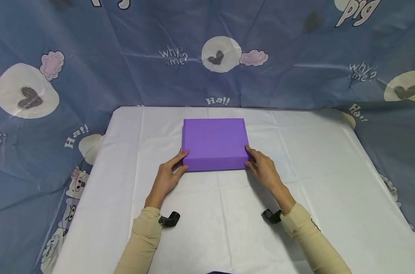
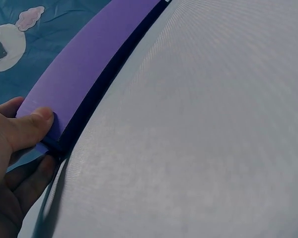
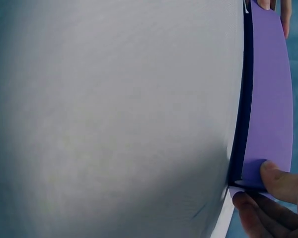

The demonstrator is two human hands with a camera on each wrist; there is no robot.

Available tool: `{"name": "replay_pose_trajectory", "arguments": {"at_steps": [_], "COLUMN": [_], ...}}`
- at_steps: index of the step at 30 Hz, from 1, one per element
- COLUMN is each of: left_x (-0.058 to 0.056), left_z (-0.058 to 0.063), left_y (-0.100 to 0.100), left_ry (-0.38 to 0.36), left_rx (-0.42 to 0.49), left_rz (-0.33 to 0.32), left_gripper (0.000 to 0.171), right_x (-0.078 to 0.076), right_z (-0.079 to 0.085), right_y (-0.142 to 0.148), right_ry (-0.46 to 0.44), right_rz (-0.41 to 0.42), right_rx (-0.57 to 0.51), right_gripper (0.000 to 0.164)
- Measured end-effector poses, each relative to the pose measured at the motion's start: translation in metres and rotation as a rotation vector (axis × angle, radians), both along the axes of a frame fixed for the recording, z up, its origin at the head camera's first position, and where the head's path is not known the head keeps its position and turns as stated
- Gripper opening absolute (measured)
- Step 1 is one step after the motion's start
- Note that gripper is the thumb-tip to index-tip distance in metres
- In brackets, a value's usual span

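Both hands pinch the near corners of the purple box (image 1: 214, 142): left hand (image 1: 167, 177) at its left corner, right hand (image 1: 264, 170) at its right. It lies flat on the white table (image 1: 330, 182), directly ahead between them, equally near to each.

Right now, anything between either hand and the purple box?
Nothing visible. The left hand grips the purple box at its near left corner, and the right hand grips its near right corner. Both thumbs press the front wall, as the wrist views show.

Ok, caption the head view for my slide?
Both hands, left hand and right hand, grip the near corners of a closed purple box on a white-covered table.
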State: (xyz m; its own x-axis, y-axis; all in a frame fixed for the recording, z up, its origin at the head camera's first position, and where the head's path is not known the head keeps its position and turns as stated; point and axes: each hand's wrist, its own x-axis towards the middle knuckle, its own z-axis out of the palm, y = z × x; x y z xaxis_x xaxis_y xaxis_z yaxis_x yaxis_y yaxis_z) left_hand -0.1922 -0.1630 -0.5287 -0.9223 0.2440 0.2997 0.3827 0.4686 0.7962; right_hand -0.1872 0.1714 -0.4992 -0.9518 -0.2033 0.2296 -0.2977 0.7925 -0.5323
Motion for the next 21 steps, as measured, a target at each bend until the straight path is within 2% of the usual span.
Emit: {"name": "replay_pose_trajectory", "arguments": {"at_steps": [6, 21], "left_x": [-0.0011, -0.0028], "left_z": [-0.0015, -0.0032], "left_y": [0.0017, 0.0081], "left_ry": [0.018, 0.139], "left_rx": [0.006, -0.017], "left_rz": [0.025, 0.117], "left_gripper": [0.054, 0.048], "right_x": [-0.0004, -0.0028], "right_z": [-0.0001, -0.0016], "right_y": [-0.0002, -0.0011], "right_ry": [0.02, 0.08], "right_rz": [-0.004, -0.024], "right_rx": [-0.005, 0.005], "right_gripper": [0.055, 0.048]}}
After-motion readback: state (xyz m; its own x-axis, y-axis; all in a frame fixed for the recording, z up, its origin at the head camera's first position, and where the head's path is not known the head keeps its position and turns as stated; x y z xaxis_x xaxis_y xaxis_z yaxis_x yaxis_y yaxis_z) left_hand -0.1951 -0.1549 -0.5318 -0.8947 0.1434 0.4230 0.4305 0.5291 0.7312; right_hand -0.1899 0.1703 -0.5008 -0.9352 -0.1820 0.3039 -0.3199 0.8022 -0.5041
